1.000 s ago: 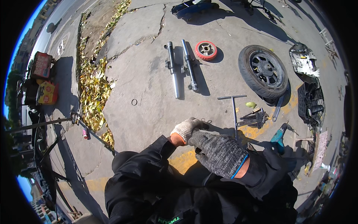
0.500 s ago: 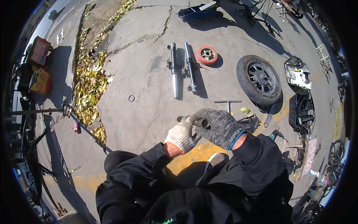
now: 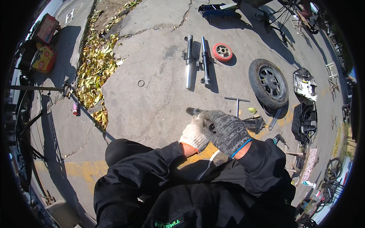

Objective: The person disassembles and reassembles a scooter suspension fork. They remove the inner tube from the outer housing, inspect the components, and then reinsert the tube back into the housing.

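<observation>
My left hand (image 3: 194, 133), in a white knitted glove with grey fingers, and my right hand (image 3: 228, 132), in a grey speckled glove with a blue cuff, meet low over the ground in front of my knees. Both are closed around a small dark part (image 3: 211, 127) that shows a round, ring-like end between them. A dark tip (image 3: 192, 111) sticks out beyond the left glove; whether it belongs to the same part I cannot tell. Gloved fingers cover most of it. Ahead lie two fork tubes, one with a silver lower half (image 3: 189, 72), one mostly black (image 3: 205, 62).
A small red-rimmed wheel (image 3: 222, 52), a large tyred wheel (image 3: 268, 83), a T-handle wrench (image 3: 237, 102) and a bundle of tools (image 3: 254, 123) lie ahead and to the right. Beyond are a white shell (image 3: 304, 84) and black crate (image 3: 304, 121). A thin ring (image 3: 141, 83) lies left.
My view has shifted, so ground objects sit differently in the picture. Both hands stay together on the dark part; they have turned slightly, and the dark tip shows more beyond the left glove.
</observation>
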The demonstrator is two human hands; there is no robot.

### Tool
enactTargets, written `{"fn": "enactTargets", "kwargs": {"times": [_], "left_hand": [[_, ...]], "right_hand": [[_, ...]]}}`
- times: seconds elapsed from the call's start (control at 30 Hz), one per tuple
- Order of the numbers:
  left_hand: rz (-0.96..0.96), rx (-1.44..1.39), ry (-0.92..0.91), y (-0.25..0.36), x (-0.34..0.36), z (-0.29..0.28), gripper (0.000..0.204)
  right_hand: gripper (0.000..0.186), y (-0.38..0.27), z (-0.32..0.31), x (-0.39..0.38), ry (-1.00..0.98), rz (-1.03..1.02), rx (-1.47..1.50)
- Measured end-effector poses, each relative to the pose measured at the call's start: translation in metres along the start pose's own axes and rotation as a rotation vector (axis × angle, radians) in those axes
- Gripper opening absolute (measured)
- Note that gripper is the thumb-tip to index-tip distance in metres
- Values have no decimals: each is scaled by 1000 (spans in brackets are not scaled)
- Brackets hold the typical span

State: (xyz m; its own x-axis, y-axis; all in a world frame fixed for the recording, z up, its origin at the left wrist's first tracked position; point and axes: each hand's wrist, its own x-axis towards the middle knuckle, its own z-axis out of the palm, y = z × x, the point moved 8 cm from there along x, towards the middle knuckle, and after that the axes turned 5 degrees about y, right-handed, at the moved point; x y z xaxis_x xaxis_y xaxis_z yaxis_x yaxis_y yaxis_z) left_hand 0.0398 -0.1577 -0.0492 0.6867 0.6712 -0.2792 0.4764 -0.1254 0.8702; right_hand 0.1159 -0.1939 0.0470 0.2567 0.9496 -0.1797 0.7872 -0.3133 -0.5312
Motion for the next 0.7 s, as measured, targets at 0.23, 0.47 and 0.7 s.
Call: {"fn": "enactTargets", "kwargs": {"times": [0.23,0.47,0.7], "left_hand": [[-42,-107,110,-76,21,0,34],[-523,-187,-28,-147,33,12,68],[-581,-641,379,-116,47,-38,76]], "right_hand": [[34,31,17,9,162,149,334],[29,15,14,11,188,147,384],[28,-48,-59,-41,370,-91,500]]}}
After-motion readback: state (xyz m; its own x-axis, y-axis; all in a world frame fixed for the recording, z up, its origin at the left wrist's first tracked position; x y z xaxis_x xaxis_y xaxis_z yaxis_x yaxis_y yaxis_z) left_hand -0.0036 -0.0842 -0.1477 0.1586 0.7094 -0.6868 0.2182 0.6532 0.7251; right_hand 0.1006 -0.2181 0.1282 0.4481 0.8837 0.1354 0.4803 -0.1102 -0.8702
